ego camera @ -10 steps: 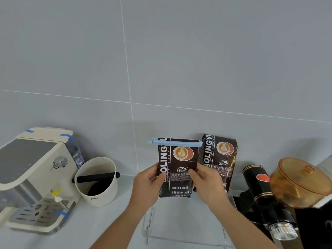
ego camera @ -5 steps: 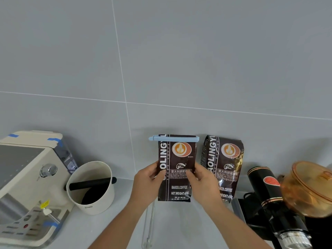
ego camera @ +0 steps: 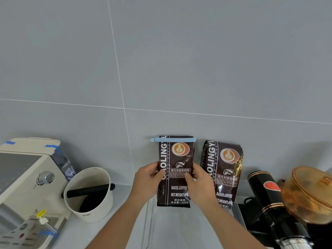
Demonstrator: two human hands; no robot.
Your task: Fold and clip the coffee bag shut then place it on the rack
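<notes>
A dark brown coffee bag [ego camera: 177, 159] stands upright in front of the grey wall, its folded top held by a light blue clip [ego camera: 172, 140]. My left hand [ego camera: 148, 179] grips the bag's left edge and my right hand [ego camera: 200, 186] grips its right edge at mid height. The bag's bottom edge is over the back of a clear acrylic rack [ego camera: 150, 223]; I cannot tell whether it rests on it. A second, unclipped coffee bag [ego camera: 222, 169] stands just to the right on the rack.
A cream espresso machine [ego camera: 27, 186] sits at the left. Beside it stands a white knock box [ego camera: 89, 193] with a black bar. At the right are a black grinder [ego camera: 265, 191] and an amber lidded hopper [ego camera: 310, 193].
Both hands have carried the clipped bag back toward the wall and a little left of the second bag; it now stands straighter. The view has shifted to the right.
</notes>
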